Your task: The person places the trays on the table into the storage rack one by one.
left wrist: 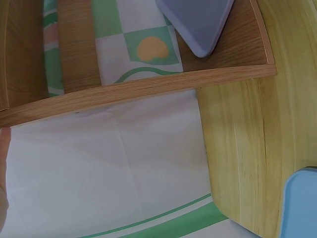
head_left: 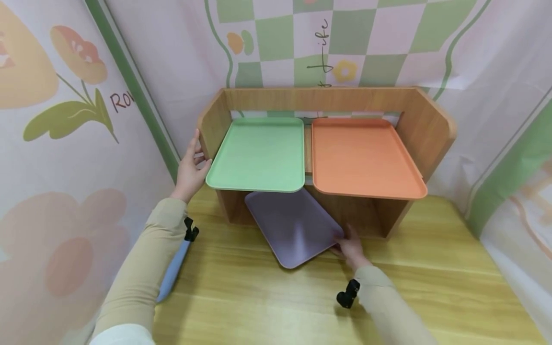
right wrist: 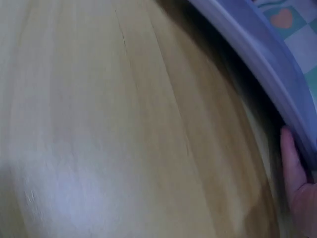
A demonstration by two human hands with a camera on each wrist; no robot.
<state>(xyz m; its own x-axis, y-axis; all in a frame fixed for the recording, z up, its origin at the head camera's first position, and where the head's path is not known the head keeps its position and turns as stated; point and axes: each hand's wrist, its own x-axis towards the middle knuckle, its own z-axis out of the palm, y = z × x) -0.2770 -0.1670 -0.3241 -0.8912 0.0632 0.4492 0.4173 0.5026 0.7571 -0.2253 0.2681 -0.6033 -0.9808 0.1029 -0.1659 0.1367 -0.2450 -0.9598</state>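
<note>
Right hand [head_left: 351, 249] on the tabletop [head_left: 431, 287], fingers [right wrist: 292, 163] pinching the near edge of the purple tray [head_left: 293, 225], which lies half under the wooden shelf [head_left: 424, 124]. Left hand [head_left: 189, 170] rests on shelf's left side panel, fingers spread. Green tray [head_left: 258, 155] and orange tray [head_left: 364, 158] overhang above; patterned backdrop [head_left: 302, 43] behind.

green tray [head_left: 258, 154] set on shelf top, left | orange tray [head_left: 364, 157] set beside it, right | floral backdrop [head_left: 60, 86] hung behind

floral, checkered walls [head_left: 64, 143]; wooden table [head_left: 267, 297]
</note>
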